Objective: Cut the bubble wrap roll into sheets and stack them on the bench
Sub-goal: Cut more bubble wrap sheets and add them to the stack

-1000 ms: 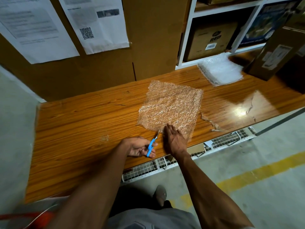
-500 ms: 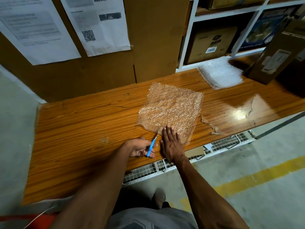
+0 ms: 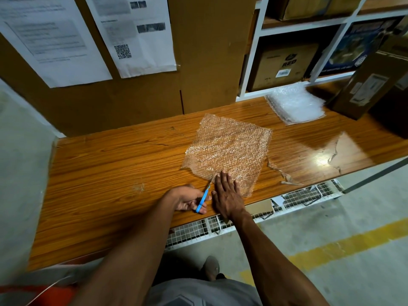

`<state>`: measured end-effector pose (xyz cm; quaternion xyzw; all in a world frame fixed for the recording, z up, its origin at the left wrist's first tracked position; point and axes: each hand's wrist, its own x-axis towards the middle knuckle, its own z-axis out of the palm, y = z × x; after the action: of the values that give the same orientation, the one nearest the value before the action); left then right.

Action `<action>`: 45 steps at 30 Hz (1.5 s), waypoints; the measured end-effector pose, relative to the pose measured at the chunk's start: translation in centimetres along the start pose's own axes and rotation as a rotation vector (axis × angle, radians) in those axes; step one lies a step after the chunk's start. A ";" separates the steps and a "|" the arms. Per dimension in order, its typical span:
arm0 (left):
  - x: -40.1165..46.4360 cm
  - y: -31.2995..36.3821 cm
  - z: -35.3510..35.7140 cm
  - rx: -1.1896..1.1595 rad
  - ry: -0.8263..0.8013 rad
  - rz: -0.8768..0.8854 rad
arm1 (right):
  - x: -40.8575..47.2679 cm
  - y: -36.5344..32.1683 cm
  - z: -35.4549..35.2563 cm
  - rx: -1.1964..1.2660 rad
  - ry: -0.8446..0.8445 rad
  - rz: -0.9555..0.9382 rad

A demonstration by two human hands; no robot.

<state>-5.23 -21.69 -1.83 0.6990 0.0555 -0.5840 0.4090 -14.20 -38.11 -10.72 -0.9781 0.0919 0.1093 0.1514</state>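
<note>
1. 1 bubble wrap sheet (image 3: 227,151) flat on the wooden bench (image 3: 106,173), right of centre, near edge close to the bench's front lip.
2. 1 pair of blue-handled scissors (image 3: 204,196) at the sheet's near-left edge, blades pointing far and slightly right, tips just into the plastic; blades thin and hard to make out.
3. Left hand (image 3: 187,198) curled round the scissor handles, fingers wrapped through and under the blue grips.
4. Right hand (image 3: 227,193) flat, fingers straight and together, pressing the sheet's near edge just right of the blades.
5. 1 stack of cut sheets (image 3: 295,104) far right on the bench, against the white shelving (image 3: 251,62); number in the stack impossible to count.
6. 1 brown carton (image 3: 371,82) leaning at the far right, cut off by the frame edge.
7. 2 printed papers (image 3: 136,36) taped on cardboard behind the bench, text blurred, the left one cropped.
8. 1 boxed carton marked RED (image 3: 284,65) in the shelf.
</note>
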 end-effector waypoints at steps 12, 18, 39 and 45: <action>0.2 -0.6 0.4 -0.043 0.031 0.000 | 0.1 0.5 -0.3 0.018 -0.004 -0.023; 1.2 0.3 0.1 -0.056 0.007 -0.076 | 0.0 0.5 -0.7 0.004 -0.032 -0.030; 2.7 2.0 -0.5 -0.073 -0.073 -0.107 | 0.0 0.4 -0.6 0.010 0.005 -0.029; 3.8 2.9 -0.8 -0.128 -0.072 -0.082 | 0.0 0.6 -0.7 0.052 0.004 -0.036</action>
<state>-1.83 -24.60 -3.65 0.6470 0.1064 -0.6203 0.4305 -14.20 -38.85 -10.21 -0.9756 0.0773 0.1021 0.1786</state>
